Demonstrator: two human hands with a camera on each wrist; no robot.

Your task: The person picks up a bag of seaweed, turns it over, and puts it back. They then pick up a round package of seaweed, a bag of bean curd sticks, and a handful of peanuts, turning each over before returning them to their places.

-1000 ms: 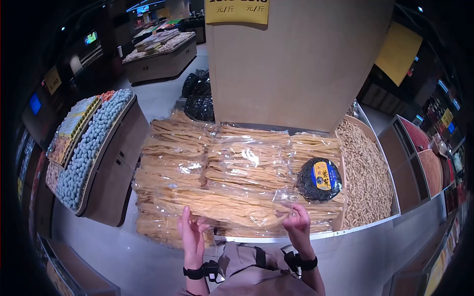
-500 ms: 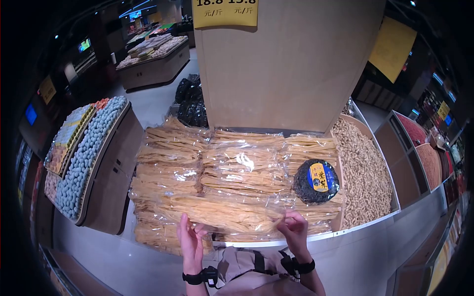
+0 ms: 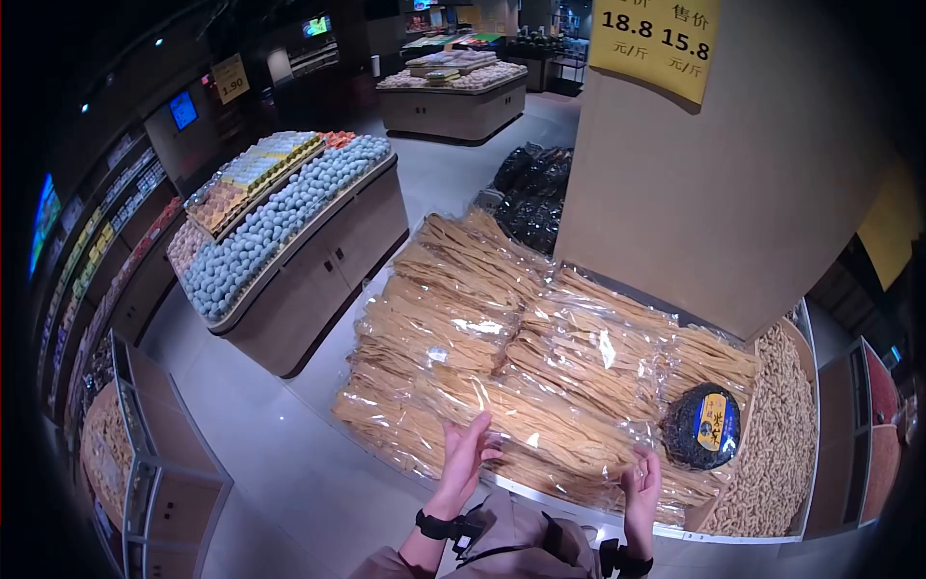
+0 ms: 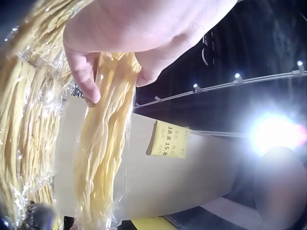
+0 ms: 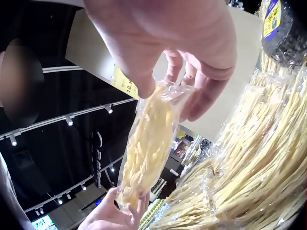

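Note:
Between my two hands is a long clear bag of dried bean curd sticks (image 3: pixel 540 425), held above the display of similar bags. My left hand (image 3: pixel 463 455) grips its left end, with thumb and fingers on opposite sides of the bag (image 4: pixel 108 158) in the left wrist view. At the other end, my right hand (image 3: pixel 640 490) pinches the loose plastic, and the sticks hang below the fingers (image 5: pixel 147 88) in the right wrist view. Behind it, several more bags of bean curd sticks (image 3: pixel 434 328) lie in rows. A round dark pack of dried seaweed (image 3: pixel 681 432) rests on them at right.
Unshelled peanuts (image 3: pixel 772 454) fill the bin at right. A wooden pillar (image 3: pixel 694 212) with a yellow price sign (image 3: pixel 651 43) rises behind the display. Further left stands an egg stand (image 3: pixel 289 232), and black plastic bags (image 3: pixel 535 193) sit beside the pillar.
The head view has turned left, so the display, pillar and hands appear further right and tilted. Both hands keep hold of the bag of dried bean curd sticks.

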